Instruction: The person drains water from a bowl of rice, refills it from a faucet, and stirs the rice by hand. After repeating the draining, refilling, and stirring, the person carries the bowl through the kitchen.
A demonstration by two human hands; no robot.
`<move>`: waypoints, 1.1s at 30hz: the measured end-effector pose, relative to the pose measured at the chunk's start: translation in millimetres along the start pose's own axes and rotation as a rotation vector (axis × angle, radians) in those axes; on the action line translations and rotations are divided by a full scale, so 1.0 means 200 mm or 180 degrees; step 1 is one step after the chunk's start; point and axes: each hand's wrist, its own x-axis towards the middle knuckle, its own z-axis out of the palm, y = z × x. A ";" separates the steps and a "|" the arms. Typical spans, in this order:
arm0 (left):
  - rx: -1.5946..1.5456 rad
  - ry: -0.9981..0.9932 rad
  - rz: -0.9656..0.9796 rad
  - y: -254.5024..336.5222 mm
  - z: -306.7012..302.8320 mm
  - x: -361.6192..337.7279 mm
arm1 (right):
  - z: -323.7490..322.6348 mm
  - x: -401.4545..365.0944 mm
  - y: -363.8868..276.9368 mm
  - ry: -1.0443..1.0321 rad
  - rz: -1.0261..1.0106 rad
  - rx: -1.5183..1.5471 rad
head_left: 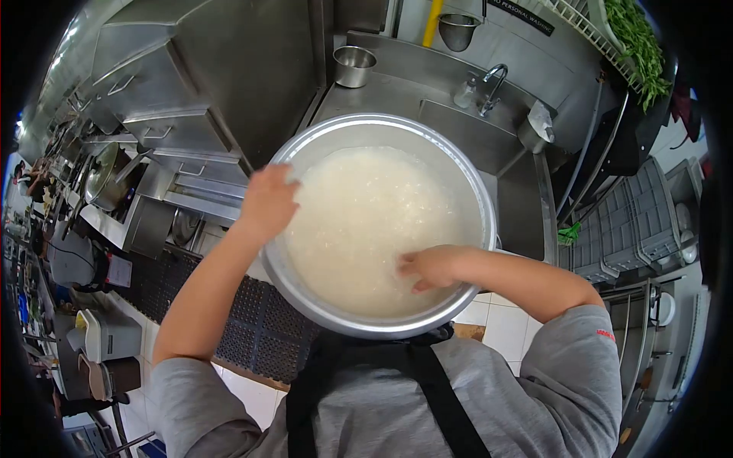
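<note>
A large round metal pot point(475, 172) sits in front of my body, filled with cloudy whitish liquid point(366, 206) with small bubbles on its surface. At the pot's left rim is my left hand point(270, 200), slightly blurred, its fingers apart and pointing inward over the edge. My right hand point(429, 267) is over the lower right part of the liquid, its fingertips at or just under the surface. Those fingers are spread a little, and nothing shows between them. Whatever lies below the cloudy surface is hidden.
Behind the pot are a steel sink point(466, 126) with a faucet point(495, 88), a small steel pot point(354, 67) and a soap bottle point(465, 93). Steel cabinets point(221, 69) stand at the left; grey crates point(634, 221) are on the right. A black rubber mat point(263, 328) covers floor below.
</note>
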 end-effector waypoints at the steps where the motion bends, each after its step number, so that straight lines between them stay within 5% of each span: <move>1: -0.0005 0.0005 -0.0012 0.01 -0.01 0.00 | -0.04 -0.04 0.04 -0.0230 -0.0068 0.0181; 3: -0.0933 0.0223 -0.1811 0.06 -0.02 0.00 | -0.15 -0.05 0.18 -0.0397 0.0040 0.0568; 6: -0.1880 -0.0193 -0.2466 -0.04 0.07 -0.01 | -0.39 -0.05 0.23 0.0008 0.1127 0.2517; 14: -0.1751 -0.0500 -0.2506 -0.04 0.04 0.01 | -0.52 0.29 -0.09 -0.0381 0.0995 0.2542; 25: -0.1727 -0.0628 -0.2631 -0.04 0.03 0.03 | -0.46 0.44 -0.05 -0.0455 0.1261 0.2579; 31: -0.1826 -0.0573 -0.2573 -0.04 0.05 0.02 | -0.51 0.45 -0.17 -0.0299 0.1296 0.1462; 33: -0.1915 -0.0485 -0.2595 -0.05 0.05 0.02 | -0.50 0.47 -0.05 0.1261 0.0736 0.0682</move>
